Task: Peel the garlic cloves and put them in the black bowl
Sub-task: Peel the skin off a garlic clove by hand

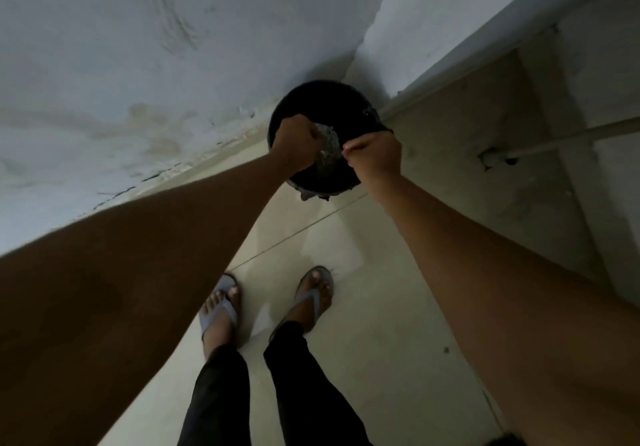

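Note:
A round black container (322, 106) stands on the floor in the corner of two walls. Over its opening, my left hand (294, 142) is curled into a fist and grips a pale, crumpled, papery mass (327, 149). My right hand (375, 155) is opposite it, fingertips pinched together at the right edge of the same pale mass and close to the container's dark rim. The hands hide most of the container's inside. I cannot make out any garlic cloves in the dim light.
Stained white walls (138, 65) meet behind the container. A thin white pipe (571, 137) runs along the right wall above a hole. Pale floor tiles (363, 307) lie below, and my feet in grey sandals (221, 307) stand on them.

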